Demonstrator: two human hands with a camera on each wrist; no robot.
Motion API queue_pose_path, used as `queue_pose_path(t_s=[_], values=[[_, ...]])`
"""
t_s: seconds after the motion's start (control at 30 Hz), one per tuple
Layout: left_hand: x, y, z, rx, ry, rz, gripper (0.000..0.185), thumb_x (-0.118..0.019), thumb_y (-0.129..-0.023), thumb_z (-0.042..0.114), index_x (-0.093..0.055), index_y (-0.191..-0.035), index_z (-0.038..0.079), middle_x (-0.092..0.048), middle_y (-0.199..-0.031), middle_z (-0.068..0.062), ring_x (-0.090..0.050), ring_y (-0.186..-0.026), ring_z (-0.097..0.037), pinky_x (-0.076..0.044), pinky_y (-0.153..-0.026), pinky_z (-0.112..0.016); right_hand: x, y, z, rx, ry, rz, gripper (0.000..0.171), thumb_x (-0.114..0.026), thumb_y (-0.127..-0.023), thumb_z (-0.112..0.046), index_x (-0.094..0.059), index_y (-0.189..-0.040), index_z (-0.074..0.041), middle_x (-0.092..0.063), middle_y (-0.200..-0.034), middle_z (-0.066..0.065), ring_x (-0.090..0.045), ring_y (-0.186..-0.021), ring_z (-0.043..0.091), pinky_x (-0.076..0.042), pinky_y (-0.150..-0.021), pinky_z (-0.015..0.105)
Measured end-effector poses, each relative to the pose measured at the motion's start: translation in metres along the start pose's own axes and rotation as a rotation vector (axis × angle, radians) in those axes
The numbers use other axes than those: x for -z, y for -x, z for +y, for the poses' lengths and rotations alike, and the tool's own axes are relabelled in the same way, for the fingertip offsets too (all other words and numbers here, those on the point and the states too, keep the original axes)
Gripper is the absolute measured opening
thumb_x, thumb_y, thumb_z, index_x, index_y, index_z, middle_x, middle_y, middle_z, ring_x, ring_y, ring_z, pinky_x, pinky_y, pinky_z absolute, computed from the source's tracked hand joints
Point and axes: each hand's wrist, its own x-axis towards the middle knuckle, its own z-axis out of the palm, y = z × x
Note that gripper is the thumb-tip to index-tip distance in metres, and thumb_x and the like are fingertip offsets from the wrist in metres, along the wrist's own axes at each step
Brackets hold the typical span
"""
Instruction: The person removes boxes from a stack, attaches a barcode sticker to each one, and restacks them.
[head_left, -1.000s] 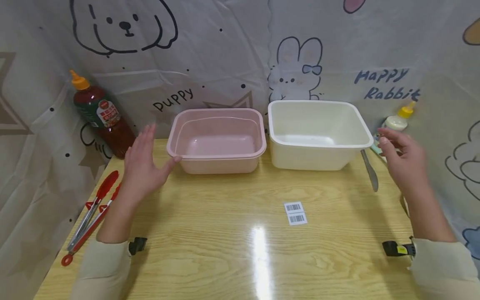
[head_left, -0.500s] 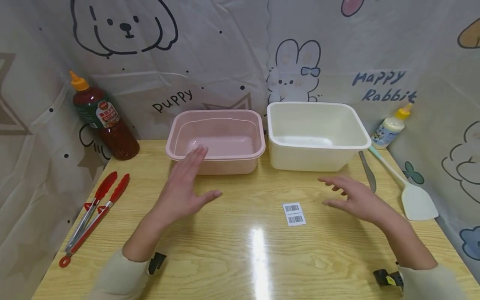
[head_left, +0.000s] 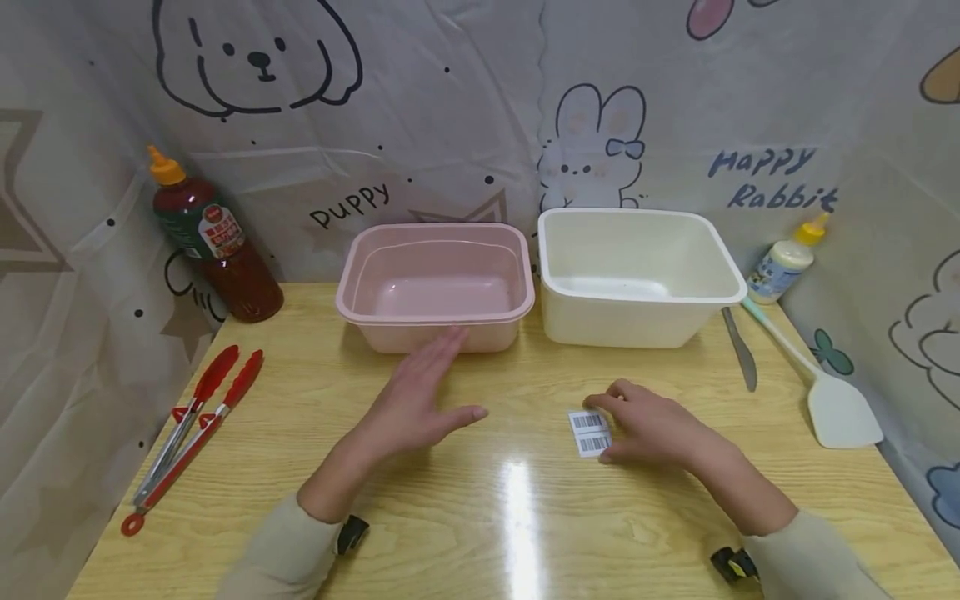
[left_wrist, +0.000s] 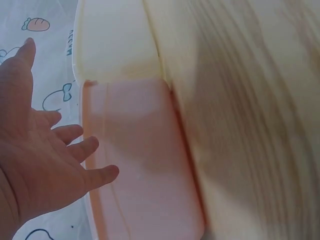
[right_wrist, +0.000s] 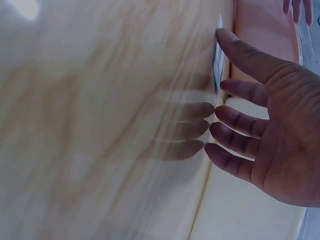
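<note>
Both my hands have moved inward. A second ago my right hand (head_left: 656, 425) was by the white tub (head_left: 615, 321)'s right end; now it is down at the barcode card (head_left: 587, 434). My left hand (head_left: 408, 408) has come off the pink tub (head_left: 390, 335)'s left corner to in front of its wall.

Right fingers: parted and slightly bent, thumb at the card's near right corner, index at the far one. No clear pinch; can't tell how firmly they touch. Card lies on the table (head_left: 615, 525), mostly left of those fingers, so I judge it's reached but not picked up.

Left fingers: spread wide, thumb out toward the card, nothing held. Pink tub just beyond the fingertips; can't tell if they touch it. White tub is beyond my right fingers. Knife (head_left: 740, 350) and turner (head_left: 843, 412) sit to their right, tongs (head_left: 183, 462) well left of my left fingers. Card, tubs and tools look unshifted; only the hands changed.
</note>
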Motion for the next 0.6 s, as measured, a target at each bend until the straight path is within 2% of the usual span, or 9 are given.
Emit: queue_pose_path(t_s=[0.27,0.47,0.6], values=[[-0.01,-0.004,0.002,0.014,0.022,-0.03,0.098,-0.065,-0.092,0.061,-0.009,-0.165,0.028,-0.014,-0.172,0.003,-0.019,-0.158,-0.026,-0.023,-0.124,-0.058,-0.002,-0.017,-0.013,0.049,0.011,-0.012,0.043,-0.082,-0.085,-0.034,-0.065,-0.123,-0.02,-0.061,-0.103,-0.002,-0.053,-0.079,0.009,-0.047,-0.067,0.028],[-0.011,-0.006,0.004,0.029,0.028,-0.043,0.096,-0.064,-0.092,0.061,-0.01,-0.165,0.027,-0.013,-0.172,0.004,-0.018,-0.158,-0.025,-0.021,-0.126,-0.052,-0.002,-0.025,-0.02,0.136,0.018,0.046,0.019,-0.077,-0.09,-0.032,-0.069,-0.107,-0.025,-0.06,-0.093,-0.01,-0.054,-0.075,0.004,-0.048,-0.067,0.027],[-0.01,-0.006,0.003,0.019,0.031,-0.054,0.096,-0.066,-0.092,0.059,-0.013,-0.165,0.026,-0.014,-0.172,0.002,-0.018,-0.158,-0.024,-0.021,-0.127,-0.051,-0.002,-0.031,-0.026,0.173,0.024,0.072,0.012,-0.075,-0.092,-0.031,-0.071,-0.103,-0.026,-0.062,-0.091,-0.012,-0.055,-0.075,0.003,-0.049,-0.067,0.026]])
